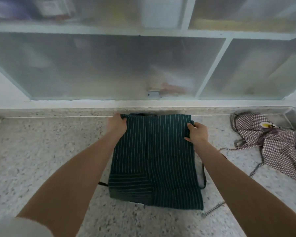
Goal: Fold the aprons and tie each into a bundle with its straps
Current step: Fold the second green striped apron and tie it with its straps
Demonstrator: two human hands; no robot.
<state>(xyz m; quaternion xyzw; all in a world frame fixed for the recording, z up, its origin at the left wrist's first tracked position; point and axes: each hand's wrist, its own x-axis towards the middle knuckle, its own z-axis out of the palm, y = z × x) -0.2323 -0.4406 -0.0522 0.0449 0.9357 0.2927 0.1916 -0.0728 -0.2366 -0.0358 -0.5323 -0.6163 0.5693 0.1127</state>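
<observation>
near: green pinstriped apron [154, 161] lies part-folded on speckled stone counter [41, 159], strap [203, 175] trailing right | mid: left hand [116, 124] and right hand [197, 132] pinch its far corners, likely to fold toward the body | far: checked apron [272, 142] crumpled, waiting

Speckled stone counter [41, 159], frosted-glass window [101, 65] with pale frame behind it, blurred shapes beyond the glass
</observation>
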